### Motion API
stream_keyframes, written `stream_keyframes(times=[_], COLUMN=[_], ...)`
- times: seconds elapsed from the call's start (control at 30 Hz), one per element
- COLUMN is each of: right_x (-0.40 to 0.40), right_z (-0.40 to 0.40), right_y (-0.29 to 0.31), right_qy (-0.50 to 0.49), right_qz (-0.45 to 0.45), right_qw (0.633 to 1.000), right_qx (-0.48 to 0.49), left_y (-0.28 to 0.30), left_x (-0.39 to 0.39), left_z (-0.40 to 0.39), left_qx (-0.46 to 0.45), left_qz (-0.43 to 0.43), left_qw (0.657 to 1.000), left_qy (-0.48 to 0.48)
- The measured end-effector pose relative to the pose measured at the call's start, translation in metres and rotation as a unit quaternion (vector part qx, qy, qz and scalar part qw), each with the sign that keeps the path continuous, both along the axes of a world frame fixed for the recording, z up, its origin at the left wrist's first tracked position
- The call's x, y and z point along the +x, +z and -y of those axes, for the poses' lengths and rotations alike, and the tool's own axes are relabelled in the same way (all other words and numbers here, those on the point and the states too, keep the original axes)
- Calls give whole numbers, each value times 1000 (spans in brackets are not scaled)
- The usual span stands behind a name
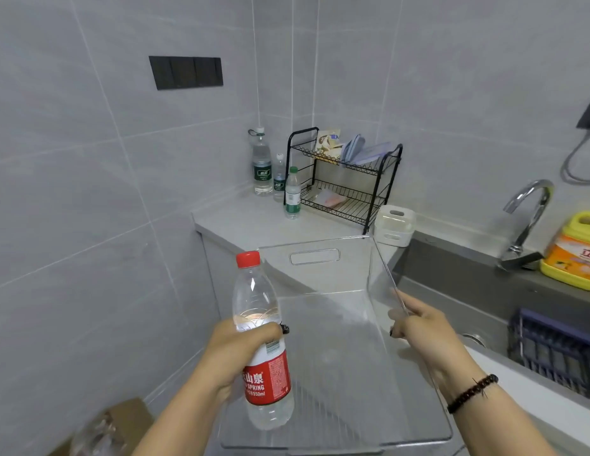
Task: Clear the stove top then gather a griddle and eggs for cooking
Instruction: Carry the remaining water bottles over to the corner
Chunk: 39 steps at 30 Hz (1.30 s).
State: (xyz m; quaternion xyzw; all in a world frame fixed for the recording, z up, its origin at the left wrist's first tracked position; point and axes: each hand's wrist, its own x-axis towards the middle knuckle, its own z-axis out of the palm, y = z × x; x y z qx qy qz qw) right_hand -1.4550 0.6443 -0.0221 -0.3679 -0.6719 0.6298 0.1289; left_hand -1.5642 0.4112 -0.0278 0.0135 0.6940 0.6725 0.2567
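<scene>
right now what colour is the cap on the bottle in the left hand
Red cap, head view.

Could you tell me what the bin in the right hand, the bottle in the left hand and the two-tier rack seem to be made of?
The bin looks like clear, glossy rigid plastic: the counter shows through its walls. The bottle seems thin clear plastic with a red cap and a printed red label. The rack appears to be black coated metal wire, judging by its thin rods and tubular frame.

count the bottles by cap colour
red cap: 1, the bottle gripped by the left hand
white cap: 2, tall bottle and small bottle
green cap: 1, green-capped bottle
total: 4
</scene>
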Motion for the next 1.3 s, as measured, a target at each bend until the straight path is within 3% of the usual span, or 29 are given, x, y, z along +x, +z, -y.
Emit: stream_keyframes(times=[0.37, 0.7, 1.13, 1.3], right_x=[-160, -268, -460, -516], right_z=[-85, -84, -38, -16], right_y=[-7, -18, -35, -51], right_qy=[65, 99, 26, -12], right_qz=[-4, 16, 23, 32], right_qw=[998, 994, 999, 996], right_qx=[-25, -36, -40, -82], left_y=[4, -14, -36, -31], left_x=[-123, -223, -443, -517], left_z=[-68, -63, -26, -16], left_qx=[-39, -53, 22, -52], left_qz=[-20, -3, 24, -43], left_qw=[997, 994, 997, 996], left_qy=[67, 95, 68, 54])
